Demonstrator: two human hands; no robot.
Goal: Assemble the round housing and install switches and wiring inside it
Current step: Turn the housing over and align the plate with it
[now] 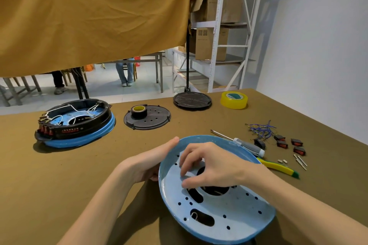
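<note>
Blue round housing pan (229,211) sits tilted at the near edge of the olive-covered table (59,165), pale inside w/ holes and slots. Left hand (153,163) holds its left rim, fingers flat along the outside, thumb at the top edge. Right hand (207,165) is inside the pan, fingers curled, pinching sth small by the centre hole (can't tell what). Right of the pan: screwdriver (241,143), yellow-handled pliers (278,167), red rocker switches (296,146), blue wire bundle (260,129), a few pins (300,162). Far left: a finished housing (77,123), black ring on blue base, white wiring inside. Further back: black plate (147,119) w/ a tape roll (139,111) on it, a second black disc (192,100), a clear tape roll (234,100).
</note>
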